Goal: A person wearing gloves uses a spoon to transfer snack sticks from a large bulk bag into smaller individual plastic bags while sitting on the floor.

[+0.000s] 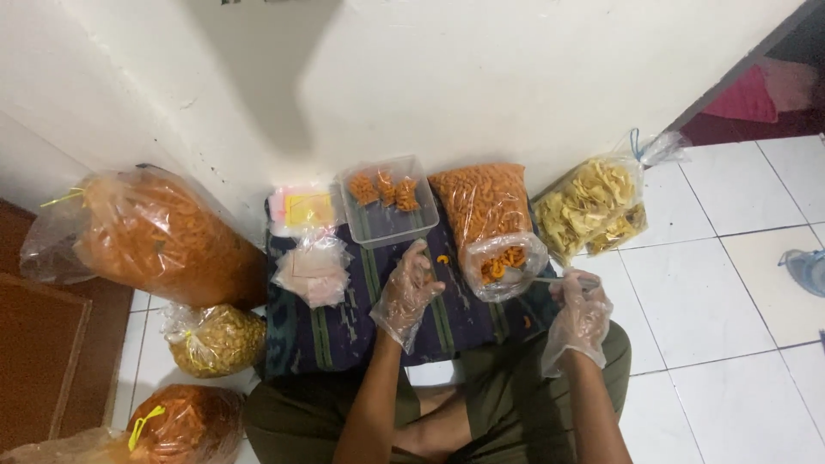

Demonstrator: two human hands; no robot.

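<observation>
- Gloved right hand [577, 316] pinches a thin spoon handle [550, 279] dipped in the open snack bag [494, 225].
- Left hand [406, 292], fingers loosely spread, hovers over the striped cloth [344, 331], seemingly empty.
- Risk: the slumped bag mouth may spill more orange pieces [443, 259] if nudged.

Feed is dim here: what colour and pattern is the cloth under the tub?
Dark navy cloth with green lengthwise stripes, clearest in the head view.

Open clear bag of orange snacks [494, 225] lying on dark striped cloth, mouth toward person.
</observation>
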